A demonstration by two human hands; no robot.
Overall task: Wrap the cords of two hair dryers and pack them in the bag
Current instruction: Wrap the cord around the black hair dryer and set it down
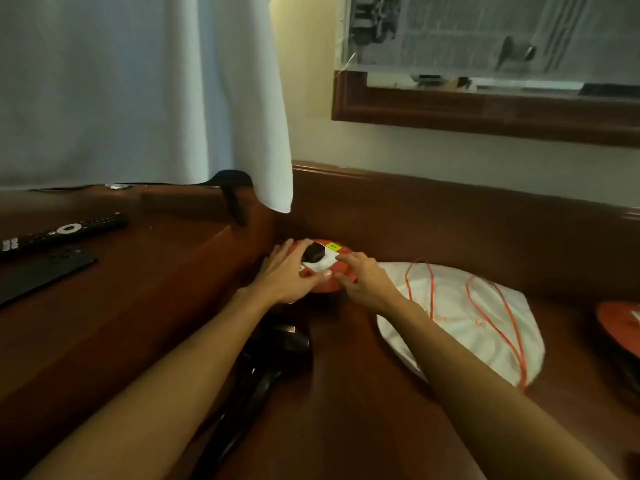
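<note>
A red-orange hair dryer [325, 287] lies in the corner of the lower wooden surface, with its black handle [273, 355] reaching toward me under my left arm. A black plug [314, 252] and a white tag [323, 265] with a yellow label rest on top of it. My left hand [287, 271] grips the dryer's left side, thumb on the tag. My right hand [363, 282] holds its right side with bent fingers. A white drawstring bag [460, 306] with orange strings lies flat just to the right. A second red-orange hair dryer [620, 327] shows partly at the right edge.
A raised wooden desk [138, 289] on the left carries a black remote [62, 232] and a dark flat device [41, 271]. A white cloth [138, 91] hangs above it. A wooden back rail [450, 209] and a framed mirror [485, 112] close off the far side.
</note>
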